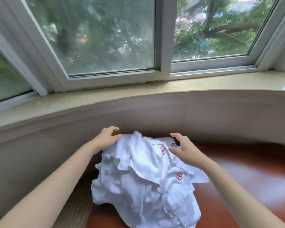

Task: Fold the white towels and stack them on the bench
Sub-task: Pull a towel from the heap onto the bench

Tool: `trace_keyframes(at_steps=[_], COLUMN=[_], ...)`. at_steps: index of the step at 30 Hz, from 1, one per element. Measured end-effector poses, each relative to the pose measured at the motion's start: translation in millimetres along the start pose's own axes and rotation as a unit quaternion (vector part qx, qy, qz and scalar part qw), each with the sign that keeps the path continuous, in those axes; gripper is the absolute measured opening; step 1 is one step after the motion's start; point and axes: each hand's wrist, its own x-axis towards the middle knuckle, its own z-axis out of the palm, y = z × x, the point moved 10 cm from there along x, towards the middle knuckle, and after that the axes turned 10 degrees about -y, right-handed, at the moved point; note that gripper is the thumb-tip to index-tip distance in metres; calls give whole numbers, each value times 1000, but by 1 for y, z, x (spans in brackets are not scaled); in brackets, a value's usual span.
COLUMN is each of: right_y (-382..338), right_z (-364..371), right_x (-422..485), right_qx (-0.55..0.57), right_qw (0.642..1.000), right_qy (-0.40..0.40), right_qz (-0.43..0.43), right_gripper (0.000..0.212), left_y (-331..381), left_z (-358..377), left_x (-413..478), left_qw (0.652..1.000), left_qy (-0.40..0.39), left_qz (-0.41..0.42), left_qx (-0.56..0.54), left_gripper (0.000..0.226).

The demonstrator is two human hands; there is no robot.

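Our left hand (106,138) rests at the heap's ten o'clock edge, fingers loosely spread and gripping nothing. Our right hand (182,146) sits at two o'clock, thumb and fingers parted, the thumb touching cloth but not pinching it. Between them lies the crumpled pile of white towels (145,175) with red embroidered flowers (179,176), on the reddish-brown wooden bench (245,175). At twelve o'clock runs the stone windowsill (138,96) beneath the sliding window (105,38). The towels overlap, so we judge that lifting one could drag its neighbours along and spill them off the bench's near edge.
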Motion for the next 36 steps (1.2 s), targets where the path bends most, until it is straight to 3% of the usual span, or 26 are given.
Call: trace_keyframes(at_steps=[4,9,16,23,31,36], right_y=[19,36,91,134,192,201], right_z=[-10,12,46,85,157,160], right_x=[19,43,90,159,187,200], right_qx=[-6,42,50,51,113,151], right_qw=[1000,999,994,982,945,944], right_qy=[-5,1,33,35,-12,6], right_qz=[-1,4,95,178,307,294], right_gripper=[60,66,81,106,133,139], left_y=[-6,-45,-120,-175,-210,-240], left_z=[15,38,48,62,88,108], left_x=[-6,-6,26,98,166,178], left_qw=[998,991,981,984,982,960], left_qy=[50,59,82,49,-56,-92], left_qz=[-29,-82,-148,-162,-174,-244], left_qx=[-36,-92,-93,-58,-56,-106], left_gripper=[52,64,77,86,125,144])
